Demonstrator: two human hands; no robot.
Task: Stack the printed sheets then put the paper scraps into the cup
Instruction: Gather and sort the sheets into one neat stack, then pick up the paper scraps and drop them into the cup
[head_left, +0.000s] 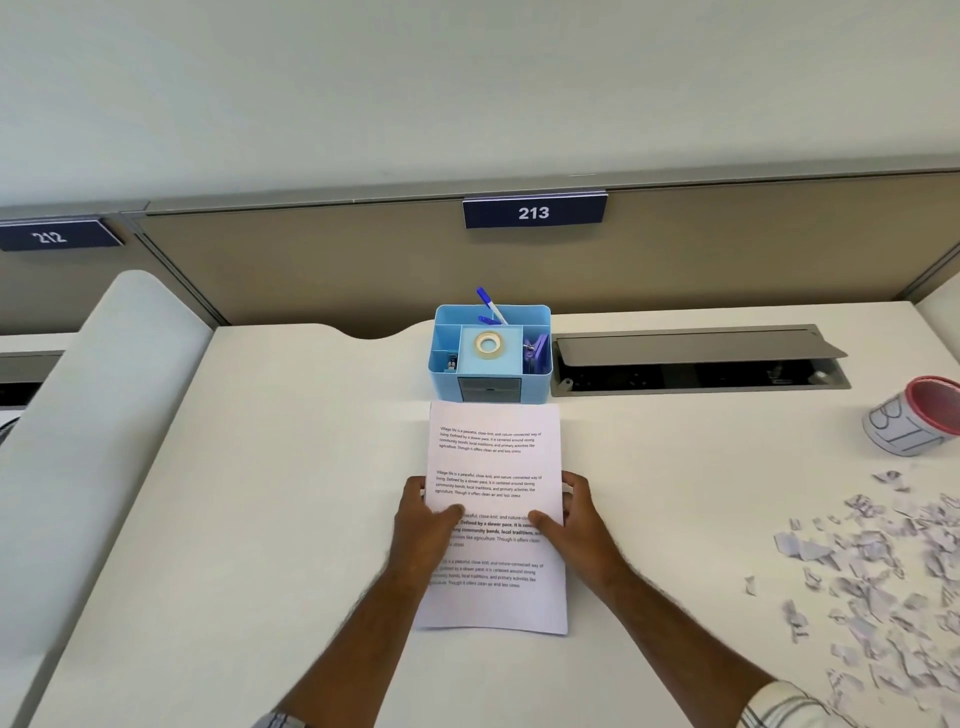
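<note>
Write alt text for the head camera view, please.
Both hands, left hand and right hand, hold the stack of printed sheets by its side edges on a white desk. Paper scraps and a tilted cup lie far right.

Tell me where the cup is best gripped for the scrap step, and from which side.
Likely round its side wall, below the red rim. The cup stands at the desk's far right, mouth open and leaning toward the camera, beyond the paper scraps. The right hand, now holding the printed sheets, is nearer; come from the cup's left.
</note>
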